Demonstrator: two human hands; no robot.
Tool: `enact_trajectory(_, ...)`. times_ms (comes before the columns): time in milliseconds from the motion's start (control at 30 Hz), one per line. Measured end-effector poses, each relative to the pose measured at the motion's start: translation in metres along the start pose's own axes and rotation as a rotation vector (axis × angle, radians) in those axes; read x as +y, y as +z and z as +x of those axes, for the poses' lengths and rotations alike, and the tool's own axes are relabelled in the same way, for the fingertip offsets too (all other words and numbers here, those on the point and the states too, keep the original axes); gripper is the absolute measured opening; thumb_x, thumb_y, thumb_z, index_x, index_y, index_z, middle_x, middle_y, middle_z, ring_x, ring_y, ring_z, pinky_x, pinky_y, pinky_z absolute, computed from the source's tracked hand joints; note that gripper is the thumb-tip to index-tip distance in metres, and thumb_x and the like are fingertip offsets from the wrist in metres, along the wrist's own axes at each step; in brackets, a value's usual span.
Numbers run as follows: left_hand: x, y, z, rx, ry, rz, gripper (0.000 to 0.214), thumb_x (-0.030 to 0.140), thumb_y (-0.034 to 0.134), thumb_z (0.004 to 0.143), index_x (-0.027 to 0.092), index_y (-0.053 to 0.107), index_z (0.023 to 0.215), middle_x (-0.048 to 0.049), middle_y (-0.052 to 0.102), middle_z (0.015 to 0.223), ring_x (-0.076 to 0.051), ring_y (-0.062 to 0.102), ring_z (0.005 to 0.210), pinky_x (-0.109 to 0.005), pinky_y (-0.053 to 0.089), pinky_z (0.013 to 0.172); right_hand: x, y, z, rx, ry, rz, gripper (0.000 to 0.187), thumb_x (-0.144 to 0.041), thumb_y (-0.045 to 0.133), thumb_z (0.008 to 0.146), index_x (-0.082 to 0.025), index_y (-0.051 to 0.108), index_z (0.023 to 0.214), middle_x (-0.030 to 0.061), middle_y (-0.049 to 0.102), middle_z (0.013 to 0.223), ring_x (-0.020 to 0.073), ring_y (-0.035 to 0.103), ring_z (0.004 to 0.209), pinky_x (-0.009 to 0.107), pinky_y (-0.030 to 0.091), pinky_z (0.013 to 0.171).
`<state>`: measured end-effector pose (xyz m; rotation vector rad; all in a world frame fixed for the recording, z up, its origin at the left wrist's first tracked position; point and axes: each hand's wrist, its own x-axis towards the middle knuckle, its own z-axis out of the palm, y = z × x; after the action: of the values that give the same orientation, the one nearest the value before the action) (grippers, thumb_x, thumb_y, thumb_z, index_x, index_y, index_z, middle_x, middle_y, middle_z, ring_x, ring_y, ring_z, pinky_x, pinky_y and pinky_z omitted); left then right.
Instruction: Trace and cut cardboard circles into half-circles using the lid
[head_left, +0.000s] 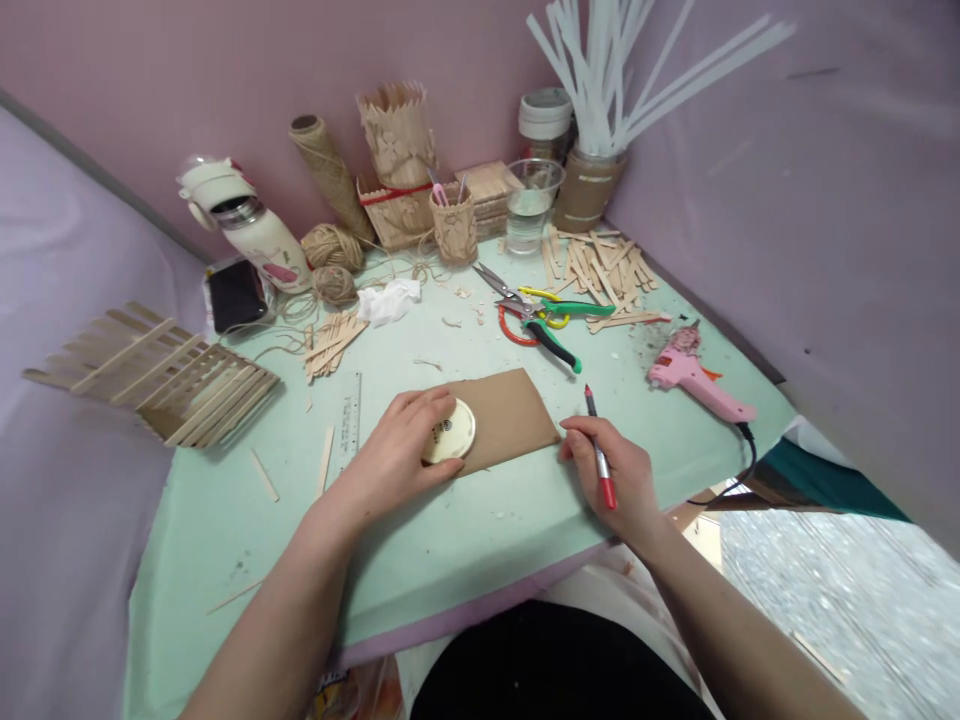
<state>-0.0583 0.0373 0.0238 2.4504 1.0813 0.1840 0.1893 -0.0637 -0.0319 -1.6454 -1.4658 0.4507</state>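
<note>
A brown piece of cardboard (514, 415) lies flat in the middle of the table. On its left part sits a round cream-coloured lid (456, 432) with small dark print. My left hand (412, 435) grips the lid's left side, thumb at the near edge and fingers over the far edge, holding it against the cardboard. To the right of the cardboard, my right hand (611, 465) holds a red marker (600, 455) between thumb and fingers. Its red tip points up and away from me, and its red end is toward me. The marker is apart from the cardboard.
A pink glue gun (697, 380) with a cord lies at right. Green-handled pliers (559, 325) and scissors (517, 315) lie behind the cardboard. Craft sticks (600, 270) are piled at back right, near a cup of water (529, 215). A stick basket (202, 390) and clear ruler (349, 415) are left.
</note>
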Motion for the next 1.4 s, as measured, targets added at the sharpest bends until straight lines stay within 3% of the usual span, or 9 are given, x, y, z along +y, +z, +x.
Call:
enact_trajectory(233,-0.003,0.001,0.001,-0.030,0.010,0.074,0.054,0.041,0.063,0.084,0.022,0.052,0.134,-0.0120,0.047,0.148,-0.033,0.043,0.131,-0.053,0.037,0.109,-0.002,-0.002,-0.001,0.024,-0.089,-0.012,0.016,-0.027,0.048,0.097,-0.023,0.063,0.097,-0.0001,0.068,0.071,0.0169,0.065,0.067,0.029,0.049,0.067)
enact_trajectory(500,-0.005,0.001,0.000,-0.001,0.071,0.039,0.059,0.047,0.064,0.085,0.019,0.050,0.135,-0.0146,0.050,0.144,-0.031,0.045,0.130,-0.050,0.038,0.108,-0.044,0.029,0.014,-0.268,-0.631,-0.078,0.029,-0.010,0.042,0.093,-0.021,0.063,0.111,0.0100,0.069,0.121,0.0240,0.061,0.111,0.040,0.049,0.086)
enact_trajectory(700,-0.001,0.008,-0.002,0.021,-0.027,-0.087,0.082,0.045,0.066,0.083,0.011,0.028,0.148,-0.0188,0.053,0.137,-0.030,0.046,0.127,-0.044,0.044,0.103,-0.046,0.056,0.029,-0.348,-0.760,-0.256,0.029,-0.010,0.040,0.097,-0.011,0.060,0.118,0.0168,0.073,0.105,0.0263,0.063,0.106,0.039,0.049,0.081)
enact_trajectory(833,-0.011,-0.009,-0.008,0.004,-0.020,-0.199,0.101,0.044,0.077,0.072,0.011,0.024,0.151,-0.0210,0.048,0.144,-0.031,0.046,0.132,-0.045,0.041,0.106,-0.044,0.054,0.028,-0.344,-0.806,-0.319,0.034,-0.007,0.039,0.095,-0.008,0.056,0.124,0.0176,0.073,0.104,0.0270,0.064,0.099,0.040,0.049,0.080)
enact_trajectory(933,-0.026,-0.036,-0.023,0.147,-0.052,-0.293,0.073,0.042,0.065,0.084,0.017,0.038,0.146,-0.0157,0.041,0.152,-0.028,0.044,0.137,-0.044,0.038,0.110,-0.044,0.052,0.028,-0.357,-0.847,-0.348,0.040,-0.001,0.037,0.091,-0.007,0.051,0.129,0.0157,0.074,0.095,0.0292,0.064,0.105,0.041,0.050,0.080)
enact_trajectory(1033,-0.040,-0.054,-0.037,0.413,-0.151,-0.302,0.038,0.031,0.059,0.088,0.017,0.063,0.123,-0.0113,0.056,0.141,-0.024,0.053,0.128,-0.041,0.042,0.107,-0.044,0.052,0.029,-0.372,-0.880,-0.350,0.047,0.003,0.040,0.088,-0.010,0.048,0.132,0.0132,0.074,0.091,0.0301,0.063,0.110,0.042,0.051,0.081)
enact_trajectory(1133,-0.042,-0.053,-0.039,0.443,-0.180,-0.272,0.029,0.021,0.058,0.087,0.016,0.069,0.113,-0.0094,0.067,0.126,-0.021,0.063,0.116,-0.038,0.047,0.102,-0.045,0.053,0.029,-0.381,-0.890,-0.345,0.050,0.003,0.043,0.086,-0.013,0.048,0.133,0.0120,0.073,0.090,0.0302,0.064,0.111,0.042,0.052,0.082)
enact_trajectory(1233,-0.025,-0.043,-0.032,0.392,-0.174,-0.097,0.029,0.013,0.050,0.089,0.015,0.069,0.112,-0.0081,0.069,0.122,-0.020,0.062,0.116,-0.036,0.046,0.103,-0.046,0.052,0.029,-0.369,-0.887,-0.365,0.050,0.001,0.044,0.086,-0.014,0.048,0.134,0.0145,0.072,0.101,0.0296,0.065,0.107,0.042,0.053,0.079)
enact_trajectory(1400,0.046,-0.006,-0.031,0.058,-0.144,0.281,0.026,0.011,0.053,0.086,0.006,0.070,0.105,-0.0165,0.073,0.101,-0.025,0.069,0.095,-0.036,0.055,0.085,-0.048,0.050,0.029,-0.396,-0.909,-0.388,0.048,-0.006,0.046,0.088,-0.013,0.046,0.135,0.0166,0.072,0.107,0.0307,0.066,0.103,0.044,0.054,0.077)
